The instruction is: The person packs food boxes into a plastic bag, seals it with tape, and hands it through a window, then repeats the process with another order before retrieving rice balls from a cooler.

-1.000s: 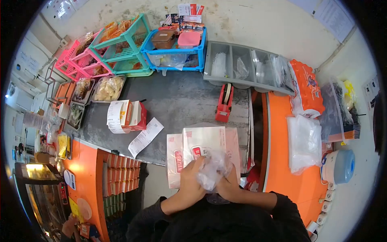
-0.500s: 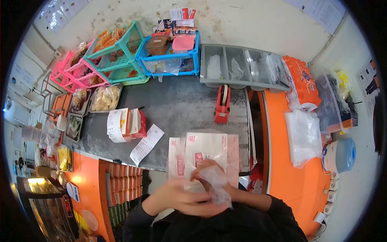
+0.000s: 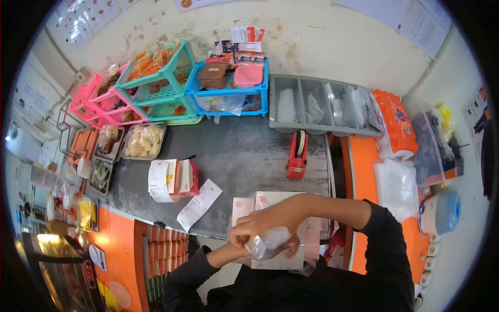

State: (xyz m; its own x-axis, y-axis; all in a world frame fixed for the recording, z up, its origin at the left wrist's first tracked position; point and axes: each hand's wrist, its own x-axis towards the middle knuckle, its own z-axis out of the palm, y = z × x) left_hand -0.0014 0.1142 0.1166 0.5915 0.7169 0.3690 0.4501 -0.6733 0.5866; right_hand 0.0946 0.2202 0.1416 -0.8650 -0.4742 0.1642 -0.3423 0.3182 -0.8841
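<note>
A crumpled clear plastic bag point(image 3: 271, 243) is bunched between my two hands, low in the head view. My left hand point(image 3: 242, 238) has its fingers curled at the bag's left side. Crossing over the top, my right hand point(image 3: 275, 219) bends down around the bag, with a finger or thumb showing at its right; the hands partly hide the grip. Behind and below them, white boxes point(image 3: 270, 198) with red print stand in a larger clear bag at the counter's front edge.
A red tape dispenser point(image 3: 298, 156) stands on the dark counter point(image 3: 239, 156). To its left are a receipt point(image 3: 200, 204) and a red holder with papers point(image 3: 174, 180). Coloured baskets point(image 3: 228, 99) and a grey divided tray point(image 3: 322, 106) line the wall. Plastic bags point(image 3: 396, 188) lie at right.
My right hand has risen and swung over the small plastic bag, its forearm now crossing the boxes. My left hand has moved slightly up. The camera view has shifted, too.
</note>
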